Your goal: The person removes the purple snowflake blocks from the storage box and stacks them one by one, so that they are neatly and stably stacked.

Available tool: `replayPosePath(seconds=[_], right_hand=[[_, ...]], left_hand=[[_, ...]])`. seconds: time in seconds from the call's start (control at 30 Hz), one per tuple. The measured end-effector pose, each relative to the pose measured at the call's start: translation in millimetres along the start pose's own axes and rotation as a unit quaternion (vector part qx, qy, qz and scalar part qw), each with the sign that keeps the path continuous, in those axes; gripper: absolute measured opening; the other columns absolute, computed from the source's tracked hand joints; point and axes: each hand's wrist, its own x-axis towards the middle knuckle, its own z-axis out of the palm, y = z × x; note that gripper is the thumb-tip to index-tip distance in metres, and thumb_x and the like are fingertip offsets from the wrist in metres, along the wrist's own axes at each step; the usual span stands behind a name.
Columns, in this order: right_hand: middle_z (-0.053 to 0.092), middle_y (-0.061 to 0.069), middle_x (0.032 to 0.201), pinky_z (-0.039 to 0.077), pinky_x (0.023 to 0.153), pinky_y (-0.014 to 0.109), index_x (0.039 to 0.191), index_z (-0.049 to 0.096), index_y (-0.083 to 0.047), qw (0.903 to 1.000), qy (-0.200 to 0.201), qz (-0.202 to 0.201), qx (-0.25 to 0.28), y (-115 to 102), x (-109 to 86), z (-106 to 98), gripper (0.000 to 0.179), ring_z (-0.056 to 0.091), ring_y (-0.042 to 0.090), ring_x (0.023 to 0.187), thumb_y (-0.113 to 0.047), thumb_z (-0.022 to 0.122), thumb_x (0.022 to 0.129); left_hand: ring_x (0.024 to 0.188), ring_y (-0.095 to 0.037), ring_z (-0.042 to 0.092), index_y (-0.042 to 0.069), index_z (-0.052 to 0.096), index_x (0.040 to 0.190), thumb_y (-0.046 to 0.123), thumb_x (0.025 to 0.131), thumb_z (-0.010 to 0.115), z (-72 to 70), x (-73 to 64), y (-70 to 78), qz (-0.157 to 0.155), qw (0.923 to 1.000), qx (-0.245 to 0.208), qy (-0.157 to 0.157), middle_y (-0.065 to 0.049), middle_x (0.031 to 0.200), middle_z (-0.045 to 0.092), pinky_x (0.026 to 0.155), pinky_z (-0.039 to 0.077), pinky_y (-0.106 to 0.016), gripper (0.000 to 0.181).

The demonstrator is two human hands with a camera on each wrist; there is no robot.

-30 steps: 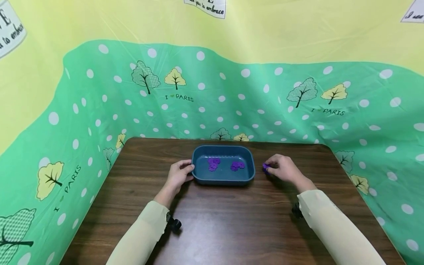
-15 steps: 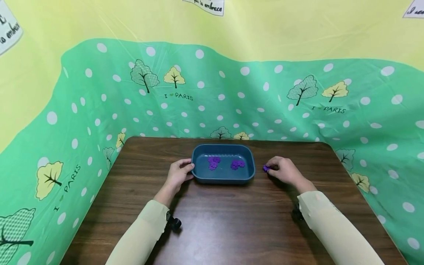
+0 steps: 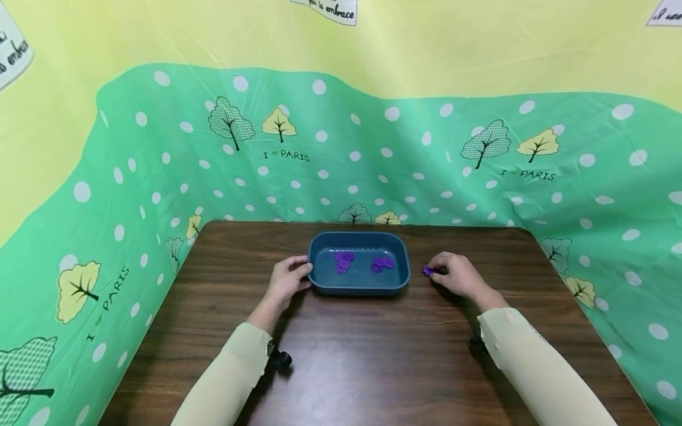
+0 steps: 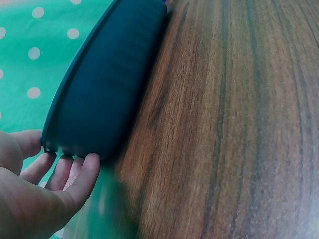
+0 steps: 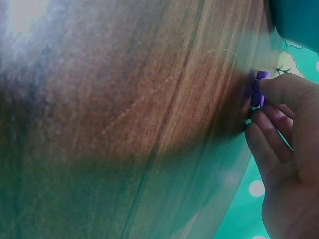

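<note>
A dark blue, rounded rectangular plastic container [image 3: 359, 291] stands near the back of the table, with several flat, purple, flower-edged pieces [image 3: 343, 262] inside in two clusters. My left hand [image 3: 286, 279] holds its left end, thumb at the rim. In the left wrist view, the fingertips [image 4: 92, 160] touch the outer end wall. To the right of the container, my right hand [image 3: 458, 274] pinches a purple notched piece [image 3: 427, 270] between thumb and fingers, low at the tabletop. The right wrist view shows part of this purple piece [image 5: 258, 89] beyond the thumb; the fingers hide the rest.
The brown wood-grain table [image 3: 351, 361] has rounded back corners. A green and yellow printed cloth [image 3: 373, 142] hangs behind it and along both sides. A small black wrist camera [image 3: 280, 360] sits under the left sleeve.
The right hand has shifted slightly on the purple piece, showing a little more of it. The left hand and container stay in place. The head view tilts slightly.
</note>
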Motion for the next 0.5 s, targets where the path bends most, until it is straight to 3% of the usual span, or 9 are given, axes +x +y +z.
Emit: replayPosePath(seconds=[0.5], right_hand=[[0.072, 0.012, 0.111, 0.057, 0.089, 0.055, 0.104, 0.077, -0.005, 0.9999, 0.006, 0.009, -0.006, -4.0, -0.7, 1.2, 0.016, 0.068, 0.034, 0.103, -0.007, 0.077, 0.088]], left_hand=[[0.097, -0.02, 0.066, -0.002, 0.063, 0.134, 0.008, 0.099, 0.068, -0.1, -1.4, 1.6, -0.006, 1.0, 0.004, -0.003, -0.016, 0.119, 0.062, 0.089, 0.062, -0.047, 0.037]])
